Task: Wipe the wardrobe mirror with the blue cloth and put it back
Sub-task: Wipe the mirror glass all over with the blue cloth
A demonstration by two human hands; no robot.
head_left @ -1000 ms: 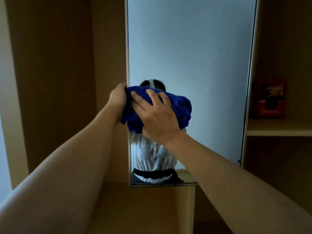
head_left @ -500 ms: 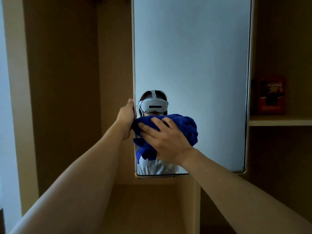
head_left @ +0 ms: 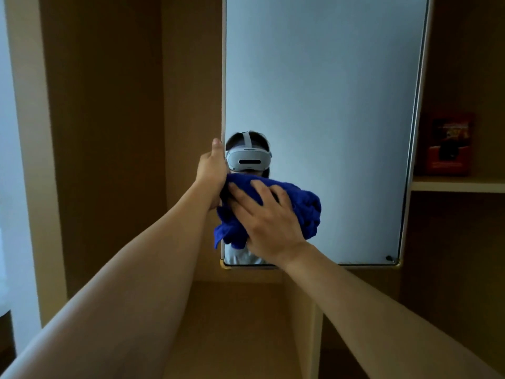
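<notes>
The tall wardrobe mirror [head_left: 328, 105] hangs in front of me on a door panel. A bunched blue cloth [head_left: 307, 212] lies against the glass near its lower left corner. My right hand [head_left: 269, 222] presses on the cloth with spread, nearly straight fingers. My left hand [head_left: 211, 170] grips the mirror's left edge just above the cloth, thumb pointing up and fingers hidden behind the edge. The mirror reflects a person wearing a white headset.
Left of the mirror is a deep wooden wardrobe compartment [head_left: 109, 132]. To the right, a shelf [head_left: 459, 184] carries a red box [head_left: 448, 144]. Below the mirror stands a vertical wooden partition [head_left: 317, 324].
My right hand has slid the cloth down the glass toward the lower left corner, uncovering the reflected headset. My left hand stays on the mirror's edge.
</notes>
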